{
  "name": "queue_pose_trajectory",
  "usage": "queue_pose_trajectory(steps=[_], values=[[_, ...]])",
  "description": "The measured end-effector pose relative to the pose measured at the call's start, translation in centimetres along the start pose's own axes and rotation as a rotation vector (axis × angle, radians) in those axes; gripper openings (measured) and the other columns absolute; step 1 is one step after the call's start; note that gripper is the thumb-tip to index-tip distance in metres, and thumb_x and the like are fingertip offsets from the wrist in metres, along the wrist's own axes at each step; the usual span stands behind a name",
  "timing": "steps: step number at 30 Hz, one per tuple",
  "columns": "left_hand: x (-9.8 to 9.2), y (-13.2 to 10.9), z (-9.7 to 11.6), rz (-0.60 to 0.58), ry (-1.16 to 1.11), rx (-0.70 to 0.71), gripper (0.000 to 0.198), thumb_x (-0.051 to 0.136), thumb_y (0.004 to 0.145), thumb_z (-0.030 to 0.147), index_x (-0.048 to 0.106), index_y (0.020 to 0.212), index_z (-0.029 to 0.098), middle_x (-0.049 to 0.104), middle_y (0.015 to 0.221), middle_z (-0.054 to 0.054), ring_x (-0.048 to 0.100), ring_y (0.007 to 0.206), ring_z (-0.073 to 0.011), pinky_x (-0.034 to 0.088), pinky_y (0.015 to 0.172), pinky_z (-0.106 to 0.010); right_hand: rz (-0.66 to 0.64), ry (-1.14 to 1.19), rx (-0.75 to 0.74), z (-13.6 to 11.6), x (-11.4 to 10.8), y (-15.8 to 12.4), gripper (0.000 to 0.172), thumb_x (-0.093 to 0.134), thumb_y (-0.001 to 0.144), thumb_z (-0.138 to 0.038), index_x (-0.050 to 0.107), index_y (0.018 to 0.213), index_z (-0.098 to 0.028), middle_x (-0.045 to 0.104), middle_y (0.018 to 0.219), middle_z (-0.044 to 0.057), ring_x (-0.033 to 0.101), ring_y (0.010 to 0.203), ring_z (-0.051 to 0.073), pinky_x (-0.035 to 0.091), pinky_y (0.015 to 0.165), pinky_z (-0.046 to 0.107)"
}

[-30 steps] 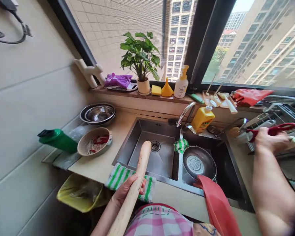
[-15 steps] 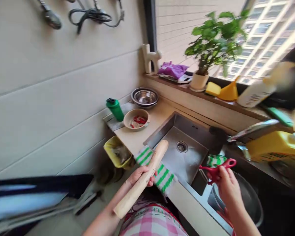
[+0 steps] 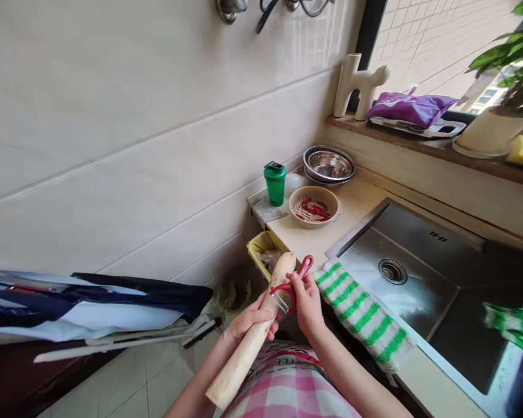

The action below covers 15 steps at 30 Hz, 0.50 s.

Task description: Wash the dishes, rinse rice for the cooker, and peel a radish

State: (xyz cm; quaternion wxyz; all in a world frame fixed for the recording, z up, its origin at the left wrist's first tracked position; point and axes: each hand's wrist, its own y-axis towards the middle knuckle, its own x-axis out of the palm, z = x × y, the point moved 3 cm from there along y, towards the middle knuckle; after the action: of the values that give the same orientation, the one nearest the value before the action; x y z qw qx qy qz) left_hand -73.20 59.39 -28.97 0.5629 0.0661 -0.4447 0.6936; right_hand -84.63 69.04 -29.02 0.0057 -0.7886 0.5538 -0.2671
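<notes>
Sink, steel, sat at the right. Striped cloth, green and white, hung over its front edge. Long pale root was held tilted beside the counter's end, left hand wrapped around its middle. Right hand pinched a red peeler, blade against the root. Basket with red chillies stood beside a green bottle.

Surfaces and materials at the sink corner

Long root: matt, pale tan skin, slightly rough. Peeler: glossy red plastic with a bright metal blade. Sink: brushed stainless steel, dull sheen. Stacked bowls: polished metal, reflective. Striped cloth: soft woven fabric, matt. Basket: beige plastic. Wall tiles: smooth, semi-gloss.
</notes>
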Motion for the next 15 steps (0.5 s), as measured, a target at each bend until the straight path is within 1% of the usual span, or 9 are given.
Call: queue_pose_trajectory(steps=[2, 3, 4, 6, 8, 10, 12, 15], values=[[-2.8, -0.6, 1.3, -0.018, 0.003, -0.031, 0.051, 0.076, 0.062, 0.027, 0.053, 0.107, 0.018, 0.06, 0.077, -0.002, 0.059, 0.058, -0.013, 0.045, 0.05, -0.023, -0.009, -0.038, -0.025, 2.1, 4.1, -0.1, 0.036, 0.068, 0.072, -0.052, 0.056, 0.087, -0.021, 0.065, 0.078, 0.0, 0.058, 0.067, 0.015, 0.049, 0.065, 0.028], [-4.0, -1.0, 2.0, -0.035, 0.012, -0.048, 0.047, 0.076, 0.063, 0.027, 0.054, 0.102, 0.017, 0.059, 0.075, -0.002, 0.059, 0.057, -0.0129, 0.046, 0.05, -0.023, -0.005, -0.054, -0.039, 3.0, 5.7, -0.1, 0.036, 0.068, 0.073, -0.052, 0.056, 0.087, -0.021, 0.064, 0.079, 0.0, 0.058, 0.068, 0.015, 0.049, 0.066, 0.028], [-5.1, -1.3, 2.6, -0.051, 0.023, -0.059, 0.043, 0.076, 0.063, 0.027, 0.054, 0.099, 0.016, 0.059, 0.073, -0.002, 0.058, 0.056, -0.0126, 0.045, 0.05, -0.023, -0.001, -0.067, -0.05, 3.9, 7.0, 0.0, 0.036, 0.068, 0.073, -0.051, 0.056, 0.088, -0.021, 0.064, 0.079, 0.0, 0.058, 0.068, 0.015, 0.049, 0.066, 0.028], [-6.8, -1.8, 3.8, -0.075, 0.046, -0.068, 0.04, 0.075, 0.063, 0.028, 0.054, 0.095, 0.015, 0.059, 0.071, -0.001, 0.057, 0.054, -0.0118, 0.045, 0.049, -0.023, 0.011, -0.083, -0.056, 5.2, 8.9, 0.2, 0.035, 0.068, 0.073, -0.05, 0.055, 0.088, -0.021, 0.063, 0.077, 0.0, 0.056, 0.067, 0.014, 0.048, 0.065, 0.027], [-8.1, -2.0, 4.7, -0.081, 0.058, -0.081, 0.042, 0.074, 0.063, 0.028, 0.053, 0.096, 0.016, 0.059, 0.074, -0.002, 0.058, 0.054, -0.0118, 0.045, 0.048, -0.023, 0.025, -0.091, -0.043, 6.1, 10.0, 0.7, 0.034, 0.067, 0.074, -0.049, 0.054, 0.087, -0.021, 0.062, 0.076, -0.001, 0.055, 0.065, 0.014, 0.047, 0.063, 0.027], [-9.0, -2.2, 5.5, -0.081, 0.057, -0.105, 0.047, 0.073, 0.063, 0.027, 0.051, 0.103, 0.017, 0.06, 0.078, -0.002, 0.058, 0.056, -0.012, 0.045, 0.049, -0.023, 0.034, -0.09, -0.029, 6.7, 10.6, 1.4, 0.034, 0.068, 0.073, -0.048, 0.054, 0.087, -0.021, 0.062, 0.075, -0.001, 0.054, 0.063, 0.013, 0.046, 0.063, 0.026], [-9.5, -2.4, 6.0, -0.09, 0.059, -0.13, 0.06, 0.072, 0.063, 0.026, 0.046, 0.117, 0.02, 0.06, 0.081, -0.003, 0.059, 0.057, -0.0122, 0.044, 0.049, -0.022, 0.055, -0.074, -0.027, 7.2, 10.8, 2.5, 0.035, 0.069, 0.073, -0.048, 0.054, 0.088, -0.02, 0.061, 0.074, -0.002, 0.054, 0.062, 0.012, 0.046, 0.062, 0.026], [-10.0, -2.8, 6.7, -0.12, 0.064, -0.141, 0.078, 0.069, 0.067, 0.025, 0.032, 0.136, 0.022, 0.06, 0.084, -0.004, 0.058, 0.057, -0.0112, 0.041, 0.049, -0.021, 0.115, -0.066, -0.004, 7.9, 10.4, 4.3, 0.038, 0.069, 0.071, -0.051, 0.052, 0.086, -0.021, 0.059, 0.067, -0.003, 0.053, 0.056, 0.012, 0.045, 0.056, 0.025]])
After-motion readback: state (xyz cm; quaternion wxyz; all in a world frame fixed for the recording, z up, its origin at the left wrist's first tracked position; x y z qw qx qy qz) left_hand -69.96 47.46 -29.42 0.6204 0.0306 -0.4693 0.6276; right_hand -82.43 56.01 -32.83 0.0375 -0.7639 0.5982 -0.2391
